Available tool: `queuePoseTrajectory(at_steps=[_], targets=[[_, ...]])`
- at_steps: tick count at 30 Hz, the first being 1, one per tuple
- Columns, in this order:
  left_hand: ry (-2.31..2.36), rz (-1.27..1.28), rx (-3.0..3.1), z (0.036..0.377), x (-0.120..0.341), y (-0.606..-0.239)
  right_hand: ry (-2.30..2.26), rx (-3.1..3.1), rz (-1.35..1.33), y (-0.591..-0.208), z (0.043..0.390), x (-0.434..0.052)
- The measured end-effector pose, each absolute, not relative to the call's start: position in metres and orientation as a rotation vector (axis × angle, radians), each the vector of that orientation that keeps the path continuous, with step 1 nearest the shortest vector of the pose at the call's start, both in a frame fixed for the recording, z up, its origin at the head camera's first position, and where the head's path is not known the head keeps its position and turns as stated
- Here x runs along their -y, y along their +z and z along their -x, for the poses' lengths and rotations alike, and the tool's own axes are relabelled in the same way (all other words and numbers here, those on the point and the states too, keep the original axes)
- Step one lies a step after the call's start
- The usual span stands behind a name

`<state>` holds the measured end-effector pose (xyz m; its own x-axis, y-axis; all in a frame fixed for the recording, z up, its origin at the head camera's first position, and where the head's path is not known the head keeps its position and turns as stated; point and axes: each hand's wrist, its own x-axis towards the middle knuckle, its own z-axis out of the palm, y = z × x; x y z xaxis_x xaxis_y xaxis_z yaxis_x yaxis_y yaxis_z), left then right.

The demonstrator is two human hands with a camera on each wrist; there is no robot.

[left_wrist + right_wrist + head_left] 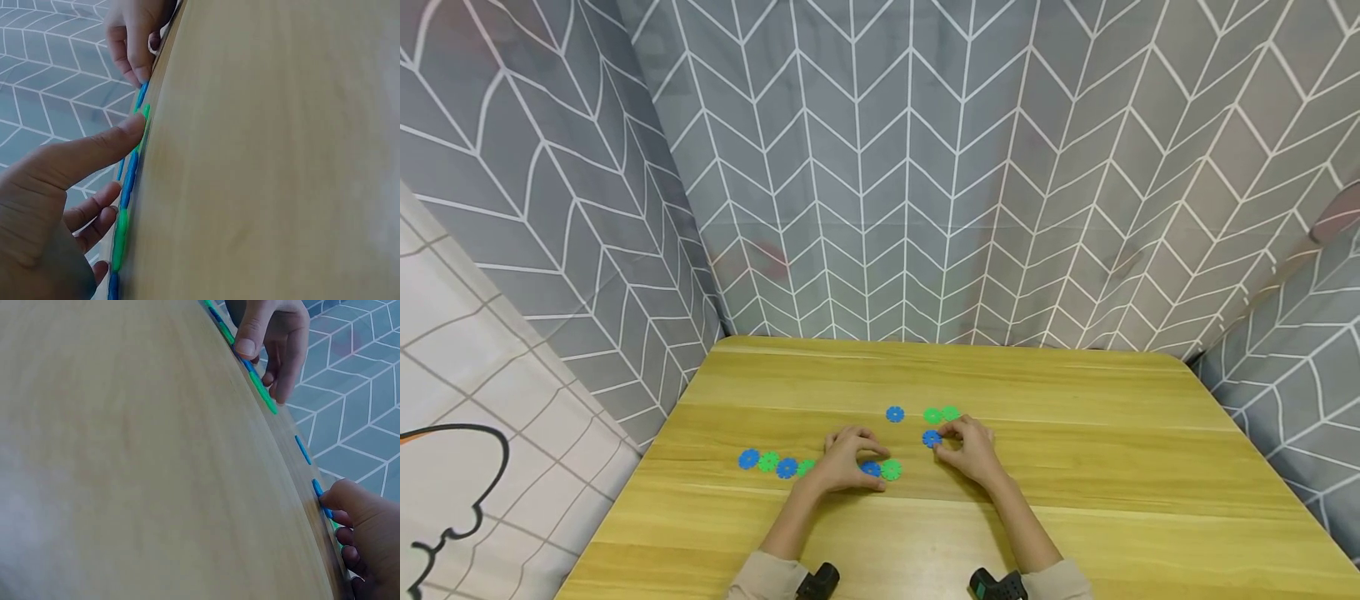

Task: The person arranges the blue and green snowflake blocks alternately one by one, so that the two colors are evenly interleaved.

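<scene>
Flat plastic discs with notched rims lie in a row of alternating blue and green on the wooden table. My left hand (844,463) arches over this row, hiding its middle, with thumb and fingers spread on either side of a blue disc (870,470). A green disc (891,470) forms the row's right end, just beyond the left fingertips. To the right, my right hand (976,452) pinches a single blue disc (931,438) at its right edge between thumb and index finger. In the right wrist view, that blue disc (319,492) stays close over the tabletop.
Behind the hands lie a loose blue disc (895,414) and two green discs (951,412) side by side. The row's left end is a blue disc (748,458). Patterned grey curtains (880,167) hang behind the wooden table (1075,400) and at its sides.
</scene>
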<state>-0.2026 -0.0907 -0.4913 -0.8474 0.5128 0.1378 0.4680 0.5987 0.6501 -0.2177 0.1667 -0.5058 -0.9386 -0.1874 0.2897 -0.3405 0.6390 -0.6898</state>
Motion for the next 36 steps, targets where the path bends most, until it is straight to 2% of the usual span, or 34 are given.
queuePoseTrajectory(at_steps=[36], targets=[[1.136,-0.862,-2.758,0.2013,0.0878,-0.4932,1.182,2.641,-0.431,-0.5058,0.2157,-0.1661]])
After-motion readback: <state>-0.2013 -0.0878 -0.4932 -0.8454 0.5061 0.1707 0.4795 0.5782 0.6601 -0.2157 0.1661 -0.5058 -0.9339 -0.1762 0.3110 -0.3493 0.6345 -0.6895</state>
